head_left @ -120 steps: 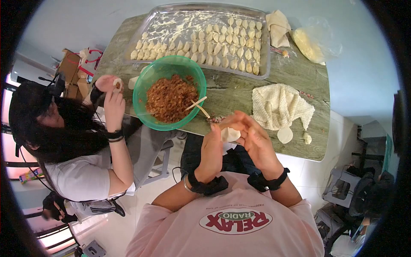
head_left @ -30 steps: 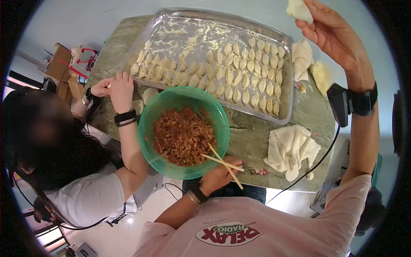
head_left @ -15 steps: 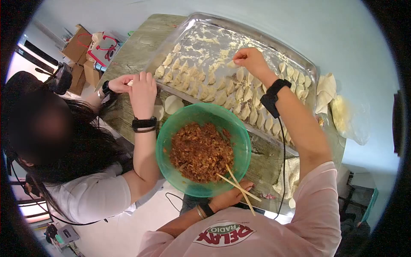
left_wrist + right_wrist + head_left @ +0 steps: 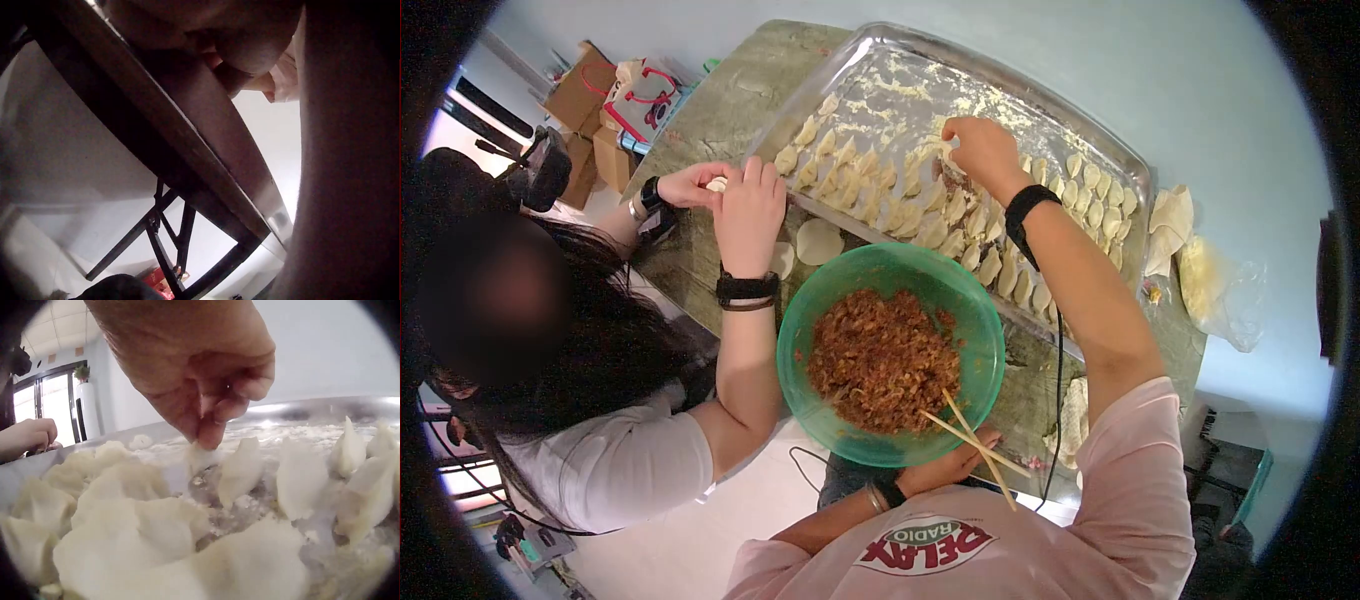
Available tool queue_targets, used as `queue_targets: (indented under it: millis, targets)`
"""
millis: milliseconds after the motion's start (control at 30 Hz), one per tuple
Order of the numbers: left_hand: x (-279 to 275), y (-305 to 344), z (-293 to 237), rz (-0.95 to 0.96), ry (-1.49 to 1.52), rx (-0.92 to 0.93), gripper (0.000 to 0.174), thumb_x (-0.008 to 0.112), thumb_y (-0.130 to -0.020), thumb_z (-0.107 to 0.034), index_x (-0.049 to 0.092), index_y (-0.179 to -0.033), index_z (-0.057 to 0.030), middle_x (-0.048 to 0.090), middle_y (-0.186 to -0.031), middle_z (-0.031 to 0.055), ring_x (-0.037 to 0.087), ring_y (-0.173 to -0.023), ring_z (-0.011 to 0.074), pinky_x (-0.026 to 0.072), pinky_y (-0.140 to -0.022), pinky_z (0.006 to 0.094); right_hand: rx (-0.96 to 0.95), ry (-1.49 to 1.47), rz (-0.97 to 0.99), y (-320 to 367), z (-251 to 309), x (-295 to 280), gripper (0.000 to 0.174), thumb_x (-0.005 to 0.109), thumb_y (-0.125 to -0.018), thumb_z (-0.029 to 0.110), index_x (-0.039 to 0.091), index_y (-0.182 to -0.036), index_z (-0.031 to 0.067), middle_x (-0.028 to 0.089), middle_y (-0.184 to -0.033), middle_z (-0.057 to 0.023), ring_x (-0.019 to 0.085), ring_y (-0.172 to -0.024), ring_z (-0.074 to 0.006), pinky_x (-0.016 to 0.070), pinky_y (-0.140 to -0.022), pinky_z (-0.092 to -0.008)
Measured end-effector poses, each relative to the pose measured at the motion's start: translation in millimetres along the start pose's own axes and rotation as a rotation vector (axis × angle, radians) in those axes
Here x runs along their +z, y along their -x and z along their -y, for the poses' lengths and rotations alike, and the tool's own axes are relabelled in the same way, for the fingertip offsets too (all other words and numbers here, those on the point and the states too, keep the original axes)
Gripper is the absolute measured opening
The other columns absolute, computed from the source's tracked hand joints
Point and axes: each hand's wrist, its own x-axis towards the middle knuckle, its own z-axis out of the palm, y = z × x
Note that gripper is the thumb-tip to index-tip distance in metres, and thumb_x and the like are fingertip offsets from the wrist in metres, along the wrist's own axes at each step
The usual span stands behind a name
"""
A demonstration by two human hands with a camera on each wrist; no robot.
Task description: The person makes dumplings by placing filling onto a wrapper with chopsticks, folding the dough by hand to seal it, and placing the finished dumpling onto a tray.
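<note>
My right hand [image 4: 985, 155] reaches over the metal tray [image 4: 870, 50] and pinches a dumpling [image 4: 197, 460] between thumb and fingers. In the right wrist view its base is low among the other dumplings [image 4: 240, 472], at the end of a row. My left hand [image 4: 950, 468] lies beside the green bowl [image 4: 990, 375], near the table's front edge, under two crossed chopsticks [image 4: 975, 443]. The left wrist view is dark; fingers [image 4: 250, 47] show at its top, nothing visible in them. Brown minced filling [image 4: 880, 360] is in the bowl.
Another person's hands [image 4: 745, 200] work a small piece of dough at the tray's left corner. Round wrappers [image 4: 818, 242] lie near the bowl. A cloth [image 4: 1072, 420] is partly behind my right arm; a plastic bag [image 4: 1215, 290] sits at the right. A cable [image 4: 1058, 400] hangs from my right wrist.
Earlier both hands were together around a piece of dough. The left hand then went beside the bowl. The right hand, raised at upper right, came down to the tray with a dumpling.
</note>
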Motion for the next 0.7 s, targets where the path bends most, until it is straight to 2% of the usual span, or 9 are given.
queue_targets:
  millis: [100,200,267,300,400,467,567,700]
  targets:
    - [5,3,4,-0.05,0.012,0.021,0.028,0.054,-0.089,-0.014,0.048,-0.115,-0.0042,0.057,-0.092,0.0109,0.056,-0.088,0.0271,0.0452,-0.079,0.0345,-0.007,-0.04,-0.044,3,4,-4,0.016,0.057,-0.071,0.008,0.07,-0.08,0.0129,0.066,-0.083,-0.0105,0.062,-0.078,-0.0291,0.0499,-0.068,-0.04]
    - [10,7,8,-0.015,-0.065,0.004,0.028,0.053,-0.089,-0.015,0.049,-0.115,-0.0053,0.058,-0.095,0.0115,0.056,-0.09,0.0272,0.0456,-0.08,0.0354,0.006,-0.027,0.049,1,4,-4,0.015,0.057,-0.071,0.009,0.07,-0.08,0.0114,0.066,-0.082,-0.0126,0.063,-0.079,-0.0302,0.0503,-0.066,-0.0409]
    - [13,9,11,0.022,0.131,-0.061,0.027,0.051,-0.091,-0.014,0.049,-0.116,-0.0056,0.057,-0.098,0.0128,0.056,-0.094,0.0273,0.045,-0.082,0.0356,0.028,-0.039,0.11,-1,2,0,0.014,0.057,-0.072,0.009,0.069,-0.079,0.0098,0.066,-0.081,-0.0132,0.063,-0.076,-0.0311,0.0505,-0.064,-0.0422]
    - [14,10,11,0.021,0.132,-0.061,0.027,0.051,-0.091,-0.014,0.049,-0.116,-0.0056,0.057,-0.098,0.0128,0.056,-0.094,0.0273,0.045,-0.082,0.0356,0.029,-0.038,0.111,-2,0,2,0.014,0.057,-0.072,0.009,0.069,-0.079,0.0098,0.066,-0.081,-0.0132,0.063,-0.076,-0.0311,0.0505,-0.064,-0.0422]
    - [11,11,9,0.079,0.072,-0.103,0.027,0.049,-0.091,-0.013,0.048,-0.117,-0.0049,0.057,-0.102,0.0142,0.055,-0.097,0.0274,0.0441,-0.085,0.0353,0.004,-0.071,0.106,-4,-3,4,0.013,0.056,-0.072,0.008,0.067,-0.077,0.0044,0.065,-0.08,-0.017,0.063,-0.074,-0.0334,0.0507,-0.064,-0.0431]
    - [16,12,13,0.032,0.032,-0.044,0.028,0.049,-0.091,-0.014,0.048,-0.118,-0.0047,0.057,-0.104,0.014,0.056,-0.097,0.0271,0.044,-0.086,0.0347,0.103,-0.007,0.148,-5,-1,2,0.013,0.054,-0.073,0.005,0.065,-0.076,-0.0018,0.063,-0.08,-0.0228,0.062,-0.076,-0.0366,0.0505,-0.066,-0.0445]
    - [18,12,15,0.024,0.129,-0.081,0.027,0.05,-0.091,-0.015,0.049,-0.117,-0.0052,0.058,-0.105,0.0135,0.056,-0.097,0.0271,0.0447,-0.086,0.0353,0.13,-0.011,0.165,-2,2,0,0.015,0.053,-0.074,0.003,0.062,-0.079,-0.0065,0.062,-0.081,-0.0269,0.062,-0.078,-0.0393,0.0501,-0.068,-0.0454]
    - [3,4,3,-0.004,0.034,-0.048,0.025,0.05,-0.091,-0.015,0.052,-0.113,-0.0051,0.059,-0.104,0.0135,0.057,-0.097,0.0281,0.045,-0.086,0.0355,0.13,-0.026,0.161,3,4,-3,0.017,0.053,-0.074,0.003,0.061,-0.084,-0.0069,0.061,-0.085,-0.0284,0.061,-0.08,-0.0399,0.0499,-0.07,-0.0455]
